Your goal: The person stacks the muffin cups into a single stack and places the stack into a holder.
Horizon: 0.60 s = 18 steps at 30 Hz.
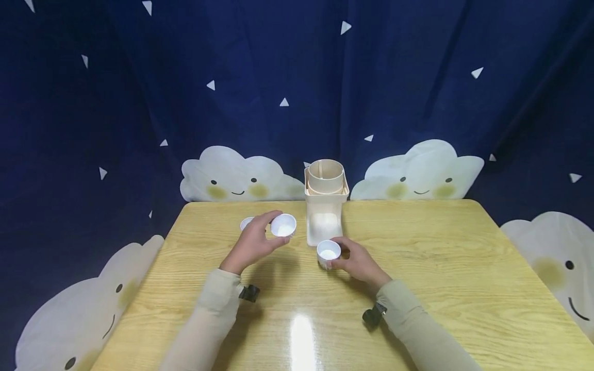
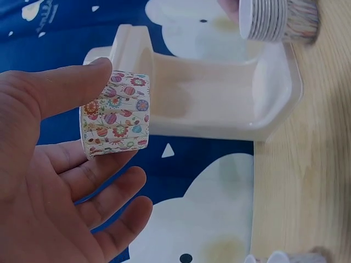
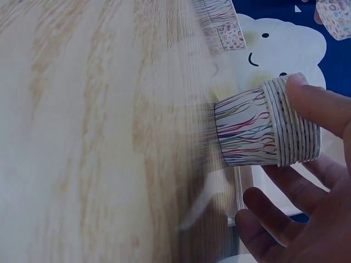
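We see one floral paper cup (image 2: 118, 112) pinched between the thumb and fingers of the left hand (image 1: 252, 242), raised above the tabletop (image 1: 464, 268) towards its far edge. One nested stack of paper cups (image 3: 247, 129) is gripped near its rims by the right hand (image 1: 359, 263); we cannot tell whether its base touches the wood. One cream holder (image 1: 325, 203) stands at the middle of the far edge, a round tube on top. In the head view, one more white rim (image 1: 246, 223) shows left of it, partly behind the left hand; the left wrist view shows two rims there. Only the wrist views make the prints clear: flowers on one, coloured wavy lines on the other. Beyond hangs a navy curtain (image 1: 278, 51) with four smiling clouds.
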Each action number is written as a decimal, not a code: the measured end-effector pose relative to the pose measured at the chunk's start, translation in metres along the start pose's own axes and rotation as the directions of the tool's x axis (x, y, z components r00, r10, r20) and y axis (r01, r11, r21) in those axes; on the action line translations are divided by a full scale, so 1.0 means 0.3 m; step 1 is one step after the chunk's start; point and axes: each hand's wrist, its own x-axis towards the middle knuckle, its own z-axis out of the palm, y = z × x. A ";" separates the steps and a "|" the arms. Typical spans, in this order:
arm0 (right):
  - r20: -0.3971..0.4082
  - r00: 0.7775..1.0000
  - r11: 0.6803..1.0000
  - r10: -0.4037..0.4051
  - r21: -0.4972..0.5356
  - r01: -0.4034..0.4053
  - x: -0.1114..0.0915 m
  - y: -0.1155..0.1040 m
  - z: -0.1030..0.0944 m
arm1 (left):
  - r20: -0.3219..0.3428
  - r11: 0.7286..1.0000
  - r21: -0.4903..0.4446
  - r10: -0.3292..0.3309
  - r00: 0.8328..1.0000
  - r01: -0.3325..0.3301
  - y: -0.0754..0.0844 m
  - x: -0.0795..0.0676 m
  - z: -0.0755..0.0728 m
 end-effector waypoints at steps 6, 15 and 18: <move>-0.001 1.000 1.000 0.004 0.001 -0.004 -0.005 0.007 -0.004 | 0.020 0.999 -0.031 0.006 1.000 -0.005 0.020 0.011 0.032; -0.005 1.000 1.000 0.009 0.002 -0.009 -0.011 -0.008 -0.007 | 0.054 0.993 -0.113 0.029 0.998 -0.023 0.060 0.031 0.112; 0.006 1.000 1.000 0.006 0.011 -0.007 -0.007 -0.010 -0.002 | 0.068 0.991 -0.122 0.054 0.996 -0.046 0.076 0.041 0.131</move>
